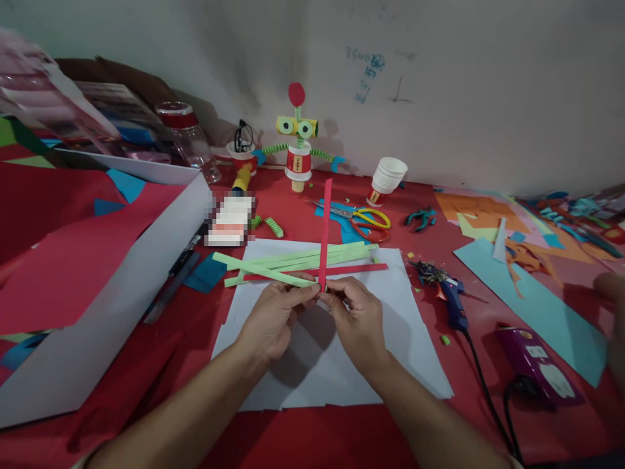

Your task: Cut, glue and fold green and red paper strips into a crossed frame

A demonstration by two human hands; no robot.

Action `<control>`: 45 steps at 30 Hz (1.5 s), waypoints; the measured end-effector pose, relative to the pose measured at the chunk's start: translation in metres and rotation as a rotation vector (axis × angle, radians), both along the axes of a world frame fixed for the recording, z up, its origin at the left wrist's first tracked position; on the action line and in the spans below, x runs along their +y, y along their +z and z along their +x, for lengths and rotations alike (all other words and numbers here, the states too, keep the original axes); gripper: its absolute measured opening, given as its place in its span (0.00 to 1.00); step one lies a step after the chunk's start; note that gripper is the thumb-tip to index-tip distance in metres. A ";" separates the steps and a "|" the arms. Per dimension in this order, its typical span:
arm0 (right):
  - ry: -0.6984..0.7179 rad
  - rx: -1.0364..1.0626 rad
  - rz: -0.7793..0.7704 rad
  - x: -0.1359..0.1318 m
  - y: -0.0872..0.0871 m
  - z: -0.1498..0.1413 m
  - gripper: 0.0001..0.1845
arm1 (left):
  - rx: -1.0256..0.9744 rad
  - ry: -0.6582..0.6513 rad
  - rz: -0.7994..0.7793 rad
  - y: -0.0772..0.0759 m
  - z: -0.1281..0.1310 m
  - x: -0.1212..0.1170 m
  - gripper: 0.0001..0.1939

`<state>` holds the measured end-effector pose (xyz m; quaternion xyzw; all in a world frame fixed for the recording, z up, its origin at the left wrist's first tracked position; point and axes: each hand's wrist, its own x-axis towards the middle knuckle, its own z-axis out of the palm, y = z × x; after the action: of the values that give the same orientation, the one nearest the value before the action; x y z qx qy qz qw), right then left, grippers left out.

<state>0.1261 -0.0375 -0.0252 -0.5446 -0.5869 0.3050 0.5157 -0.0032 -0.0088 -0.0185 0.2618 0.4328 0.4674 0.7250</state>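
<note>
My left hand [276, 319] and my right hand [356, 316] meet over a white sheet of paper [317, 365]. Both pinch the crossing ends of two paper strips. A light green strip [261, 270] runs from my left fingers out to the left. A red strip [325, 228] stands up from between my fingertips toward the wall. Several more green strips [312, 255] and a red strip [351, 268] lie flat on the sheet just beyond my fingers.
A blue glue gun [452, 299] with black cord lies right of the sheet. Scissors [368, 218], stacked paper cups [385, 179] and a paper-cup robot figure [299, 153] stand near the wall. A large grey-backed board [112, 293] rises at left. Coloured paper scraps [512, 228] cover the right.
</note>
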 end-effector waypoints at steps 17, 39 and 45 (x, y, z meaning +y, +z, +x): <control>0.141 0.615 -0.251 0.006 0.002 -0.002 0.10 | -0.182 -0.041 -0.174 0.006 -0.004 0.005 0.06; -0.029 0.594 -0.337 0.013 0.000 0.000 0.08 | -0.040 0.007 0.147 0.003 0.007 -0.002 0.05; -0.017 0.636 -0.371 0.015 -0.003 0.002 0.07 | -0.064 0.020 0.006 -0.002 0.005 0.000 0.11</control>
<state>0.1279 -0.0228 -0.0283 -0.5118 -0.3276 0.5560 0.5671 0.0017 -0.0093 -0.0202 0.2448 0.4106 0.4842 0.7329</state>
